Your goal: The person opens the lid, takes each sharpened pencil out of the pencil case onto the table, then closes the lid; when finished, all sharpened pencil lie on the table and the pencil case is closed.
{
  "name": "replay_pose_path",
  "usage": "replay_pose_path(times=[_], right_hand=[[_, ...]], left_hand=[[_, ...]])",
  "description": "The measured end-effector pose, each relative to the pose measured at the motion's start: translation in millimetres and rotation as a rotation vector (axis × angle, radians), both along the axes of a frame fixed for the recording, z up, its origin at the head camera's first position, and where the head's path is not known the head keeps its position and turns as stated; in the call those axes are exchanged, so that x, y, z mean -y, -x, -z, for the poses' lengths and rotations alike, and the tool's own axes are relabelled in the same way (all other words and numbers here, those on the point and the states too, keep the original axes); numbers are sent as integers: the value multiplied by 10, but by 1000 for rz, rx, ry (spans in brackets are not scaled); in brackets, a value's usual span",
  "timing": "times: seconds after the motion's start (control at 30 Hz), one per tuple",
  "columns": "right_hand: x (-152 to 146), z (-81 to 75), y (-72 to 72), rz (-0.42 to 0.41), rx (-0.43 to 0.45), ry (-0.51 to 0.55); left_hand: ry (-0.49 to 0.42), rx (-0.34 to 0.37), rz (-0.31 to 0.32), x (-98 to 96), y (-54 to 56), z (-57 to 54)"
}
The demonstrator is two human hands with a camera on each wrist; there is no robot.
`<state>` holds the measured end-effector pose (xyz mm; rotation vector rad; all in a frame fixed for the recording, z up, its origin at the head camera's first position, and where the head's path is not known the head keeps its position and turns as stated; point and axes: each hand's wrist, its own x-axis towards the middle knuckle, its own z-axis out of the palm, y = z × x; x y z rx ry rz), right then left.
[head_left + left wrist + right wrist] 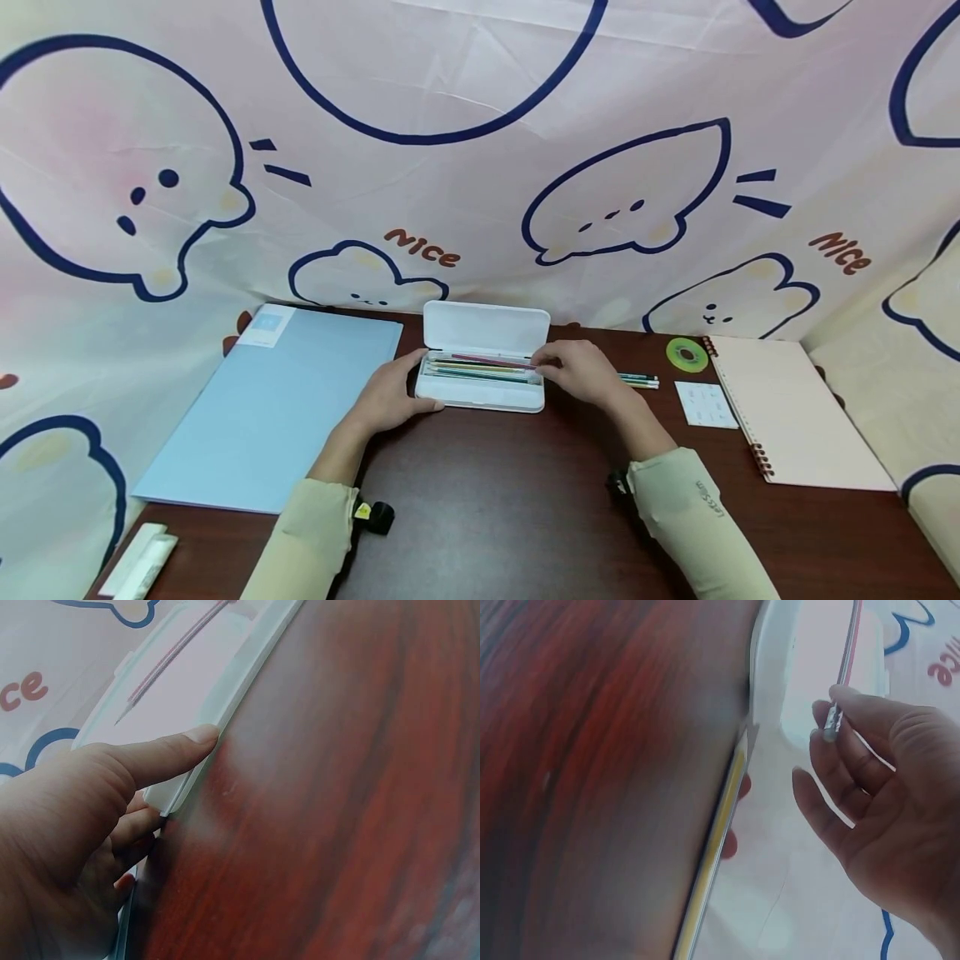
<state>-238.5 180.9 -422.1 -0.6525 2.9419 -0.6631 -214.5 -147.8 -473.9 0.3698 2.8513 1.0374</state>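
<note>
A white pencil case [486, 398] stands on the table with its lid [486, 327] raised at the back. Several pencils [476, 374] lie lengthwise inside it. My left hand [386, 396] grips the left end of the case; in the left wrist view the thumb [176, 756] presses along its front edge and the other fingers curl below. A reddish pencil [850, 646] is pinched between thumb and fingertips of my right hand [900, 765] near its silvery end, and it slants over the case from the right.
More pencils [639, 381] lie to the right, beyond my right hand. Farther right are a green tape roll [687, 355], a small white card [706, 405] and a spiral notebook [802, 412]. A blue folder [292, 400] covers the left side, with white packets [140, 562] nearer me.
</note>
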Motion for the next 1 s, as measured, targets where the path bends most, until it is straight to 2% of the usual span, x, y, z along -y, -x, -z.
replay_pose_path(times=[0.2, 0.5, 1.0], right_hand=[[-189, -21, -25, 33, 35, 87], [-498, -2, -71, 75, 57, 119], [-1004, 82, -154, 114, 33, 82]], left_hand=[[-6, 6, -5, -1, -14, -14], [-8, 3, -2, -12, -18, -31], [2, -4, 1, -2, -9, 0]])
